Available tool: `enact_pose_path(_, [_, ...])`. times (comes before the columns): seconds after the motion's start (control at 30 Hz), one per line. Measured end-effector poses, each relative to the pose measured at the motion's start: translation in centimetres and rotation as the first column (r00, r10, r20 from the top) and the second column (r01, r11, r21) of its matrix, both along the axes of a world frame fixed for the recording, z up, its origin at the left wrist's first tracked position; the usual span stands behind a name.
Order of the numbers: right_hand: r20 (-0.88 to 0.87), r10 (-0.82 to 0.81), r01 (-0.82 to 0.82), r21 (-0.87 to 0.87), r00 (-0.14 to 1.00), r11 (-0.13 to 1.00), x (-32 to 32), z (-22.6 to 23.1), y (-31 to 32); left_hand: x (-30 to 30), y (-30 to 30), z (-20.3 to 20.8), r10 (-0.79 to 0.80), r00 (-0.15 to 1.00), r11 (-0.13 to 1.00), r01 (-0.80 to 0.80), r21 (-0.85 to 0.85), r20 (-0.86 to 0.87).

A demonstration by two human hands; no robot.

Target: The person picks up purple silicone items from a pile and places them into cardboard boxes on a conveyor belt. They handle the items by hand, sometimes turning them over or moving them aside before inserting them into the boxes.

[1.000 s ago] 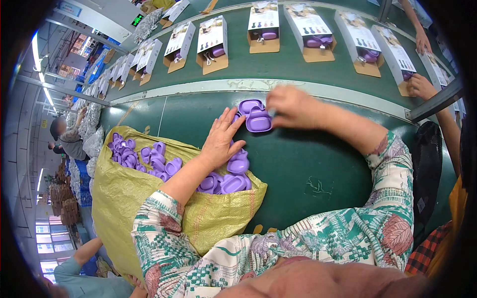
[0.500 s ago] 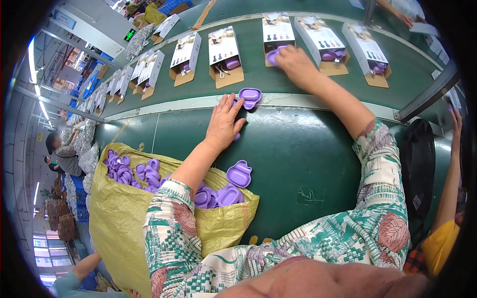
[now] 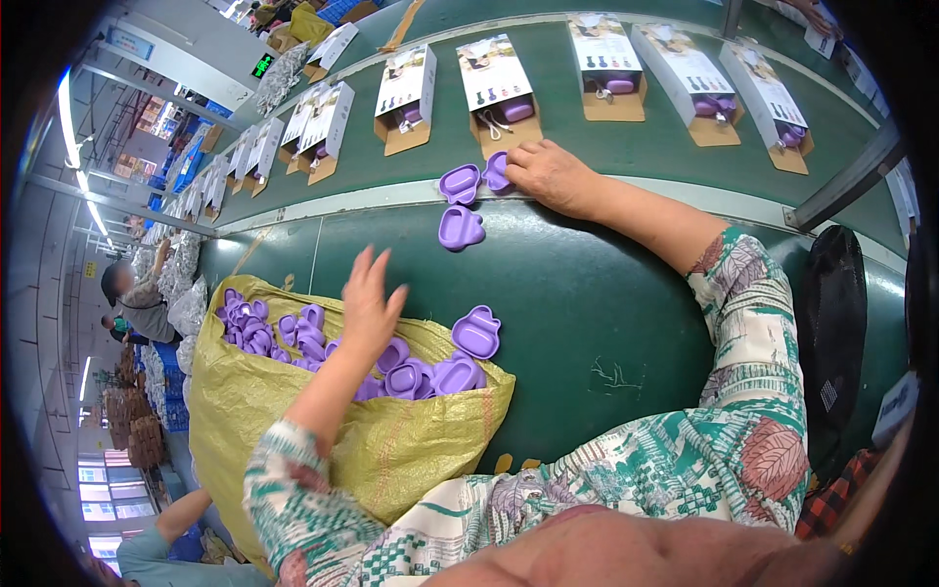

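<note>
My right hand (image 3: 554, 178) has its fingertips closed on the rim of a small purple dish-shaped piece (image 3: 497, 171) at the near edge of the belt. Beside it lies a second purple piece (image 3: 460, 184), and a third purple piece (image 3: 461, 227) rests just nearer on the green table. Another purple piece (image 3: 475, 333) lies alone by the mouth of a yellow woven sack (image 3: 440, 445). Heaped in that sack are many purple pieces (image 3: 406, 379). Over the sack's opening hovers my left hand (image 3: 370, 308), fingers spread and holding nothing.
White printed boxes (image 3: 494, 73) with open brown flaps stand in a row on the green belt (image 3: 558, 137); purple items show inside several. A metal post (image 3: 846, 176) rises at right, by a black bag (image 3: 831, 323). Other people work at both sides.
The boxes have shifted right along the belt. My right hand has left a box opening and come nearer, onto a purple piece. My left hand has drawn back from the pieces to over the sack.
</note>
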State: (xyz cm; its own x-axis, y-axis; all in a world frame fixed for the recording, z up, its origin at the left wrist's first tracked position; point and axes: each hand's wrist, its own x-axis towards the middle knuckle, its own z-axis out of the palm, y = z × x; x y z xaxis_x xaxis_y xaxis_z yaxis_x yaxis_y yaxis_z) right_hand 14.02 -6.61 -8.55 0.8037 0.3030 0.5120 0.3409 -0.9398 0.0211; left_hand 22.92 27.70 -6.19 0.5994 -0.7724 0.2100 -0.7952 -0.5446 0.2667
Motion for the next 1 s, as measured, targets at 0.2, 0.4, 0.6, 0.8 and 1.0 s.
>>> enact_pose_path(0.2, [0.028, -0.120, 0.121, -0.026, 0.992, 0.992, -1.2, 0.7, -1.1, -0.2, 16.6, 3.3, 0.490, 0.866, 0.784, -0.389, 0.484, -0.097])
enact_pose_path(0.4, [0.146, -0.359, 0.372, -0.073, 0.922, 0.925, -2.6, 1.7, -4.4, -0.7, 19.1, 9.3, 0.560, 0.820, 0.268, -0.316, 0.910, 0.120])
enact_pose_path(0.6, [0.290, -0.441, 0.475, -0.056, 0.849, 0.878, -1.4, 1.9, -6.3, -2.0, 24.1, 7.4, 0.111, 0.980, -0.325, -0.121, 0.938, 0.165])
enact_pose_path(0.8, [0.009, 0.210, -0.209, 0.145, 0.978, 0.967, -1.0, 0.9, 5.2, -5.3, 22.0, 6.0, -0.117, 0.992, -0.286, -0.077, 0.955, 0.045])
enact_pose_path(1.0, [-0.094, 0.238, -0.239, -0.002, 0.967, 0.971, 0.9, -1.2, 7.8, -3.9, 21.4, 5.5, 0.365, 0.832, 0.752, 0.002, 0.659, -0.419])
